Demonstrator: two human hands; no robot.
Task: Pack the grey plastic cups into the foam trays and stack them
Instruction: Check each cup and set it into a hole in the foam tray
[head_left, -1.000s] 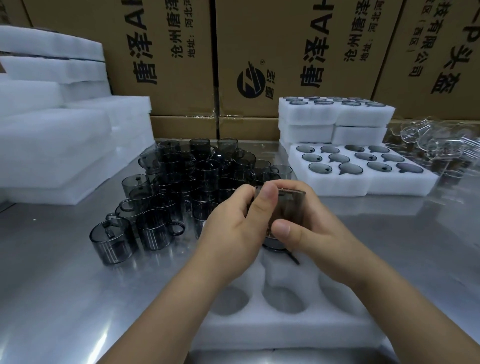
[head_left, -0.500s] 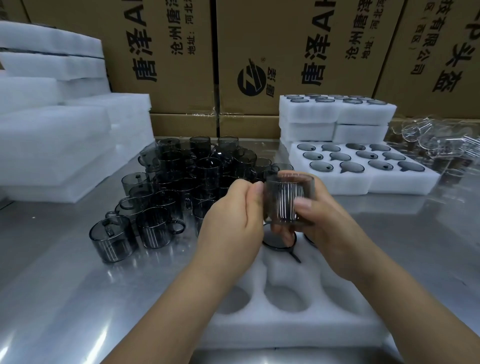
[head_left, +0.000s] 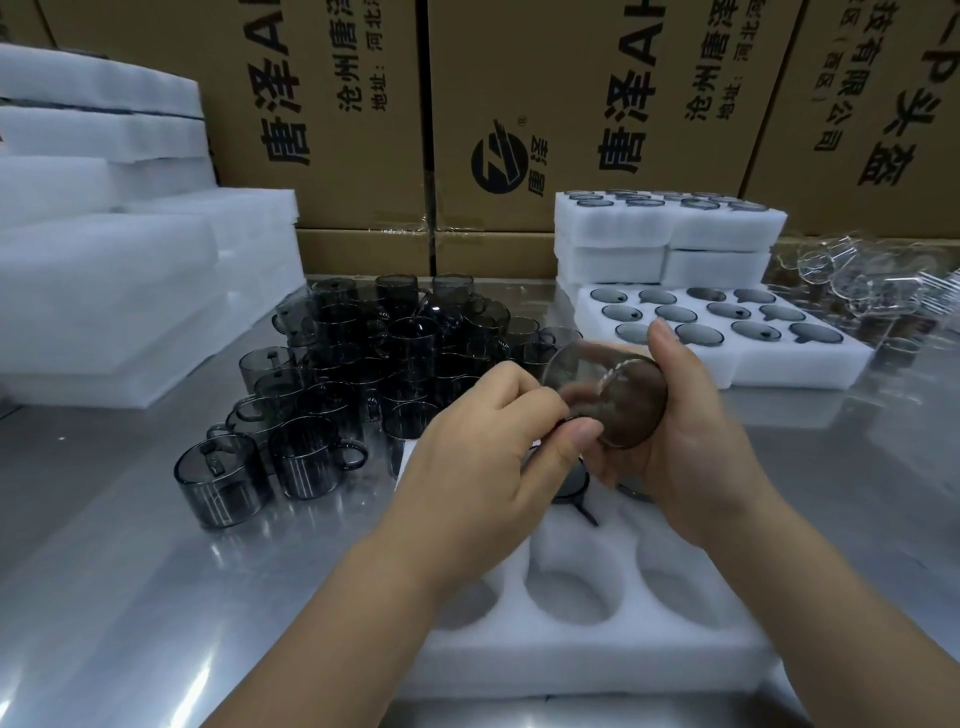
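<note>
1. Fingers (head_left: 662, 338) of the right hand (head_left: 691, 441) wrap a grey cup (head_left: 608, 400), with one lying over its top and the palm against its right side.
2. Thumb and bent forefinger of the left hand (head_left: 488, 447) pinch the cup's near left edge (its other fingers are curled under, out of sight).
3. Held cup: smoky see-through plastic, a short cylinder tipped on its side, one round end toward the camera, above the far end of the foam tray (head_left: 571, 665).
4. Thick, soft white foam makes up that tray, with round pockets cut in. The nearest pockets are bare, and another cup (head_left: 569, 486) sits in one beneath the hands.
5. Loose cups (head_left: 363, 374) with loop handles crowd the shiny steel table (head_left: 104, 545) on the left.
6. Beyond on the right, a filled tray (head_left: 800, 364) lies in front of stacked trays (head_left: 670, 234).
7. Plain foam slabs (head_left: 130, 291) are piled far left, and printed cardboard boxes (head_left: 571, 104) stand behind.
</note>
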